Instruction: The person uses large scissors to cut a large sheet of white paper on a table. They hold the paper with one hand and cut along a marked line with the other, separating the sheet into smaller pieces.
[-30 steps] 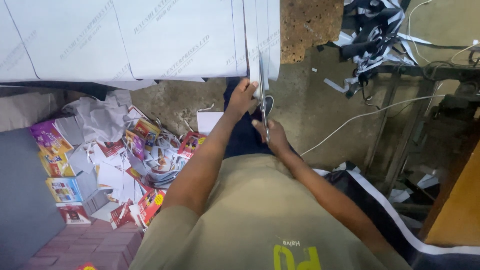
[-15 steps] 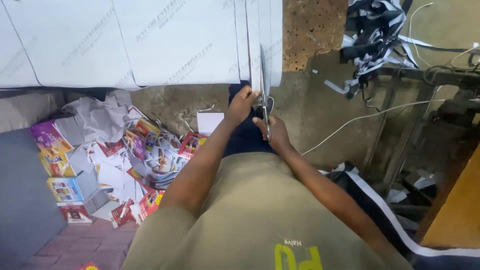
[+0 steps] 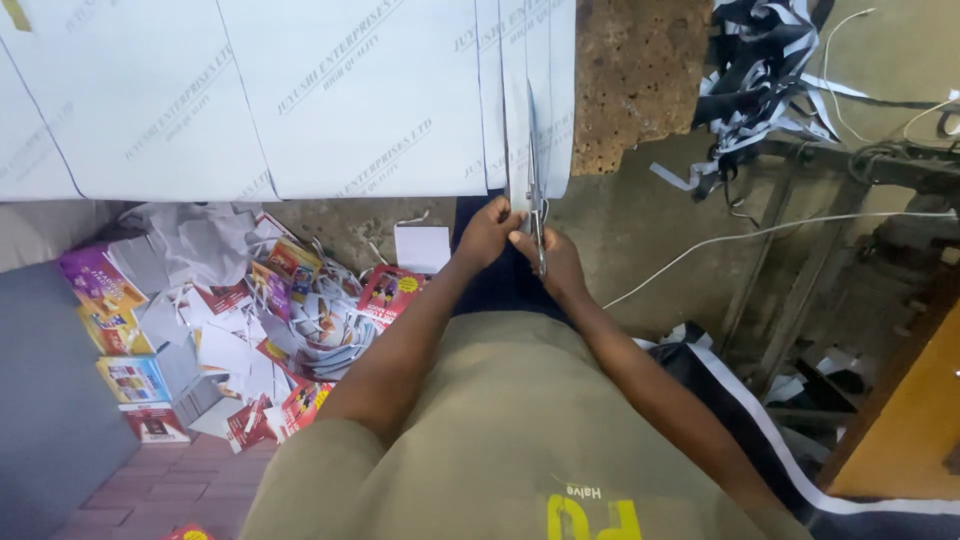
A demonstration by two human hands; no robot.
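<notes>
Large white printed sheets point(image 3: 350, 100) hang over a ledge in front of me, with narrow strips cut at their right side. My left hand point(image 3: 488, 232) pinches the lower edge of a strip. My right hand point(image 3: 556, 265) is closed on the handles of metal scissors point(image 3: 534, 190), just right of the left hand. The blades point up into the sheet between two strips. Both forearms reach out over my olive shirt.
Colourful printed cartons and paper scraps point(image 3: 250, 330) lie heaped on the floor at left beside a grey surface point(image 3: 40, 400). A rough brown block point(image 3: 640, 80) stands right of the sheets. Black-and-white strips point(image 3: 760, 70), a white cable point(image 3: 760, 235) and a metal frame point(image 3: 800, 290) are at right.
The hands have barely moved and remain at the lower edge of the sheets with the scissors upright. The view has shifted slightly.
</notes>
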